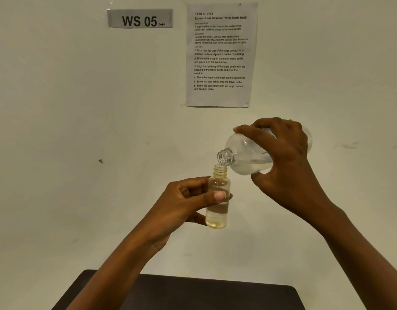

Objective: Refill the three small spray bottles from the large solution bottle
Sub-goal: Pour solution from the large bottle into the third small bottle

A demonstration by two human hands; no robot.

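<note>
Against wall [59,108], right hand [289,162] tips large bottle [246,155] over left hand's [184,202] small bottle [217,198].

Clear glossy plastic: large bottle [249,153], small bottle [217,198]; matt paper sheet [219,54]

We see one small bottle [217,198], clear amber plastic, uncapped, upright, held in the air, partly full of clear liquid. Large solution bottle [249,153] (clear, also uncapped) is tipped neck-down to the left, its mouth just above and touching the small bottle's threaded neck.
</note>
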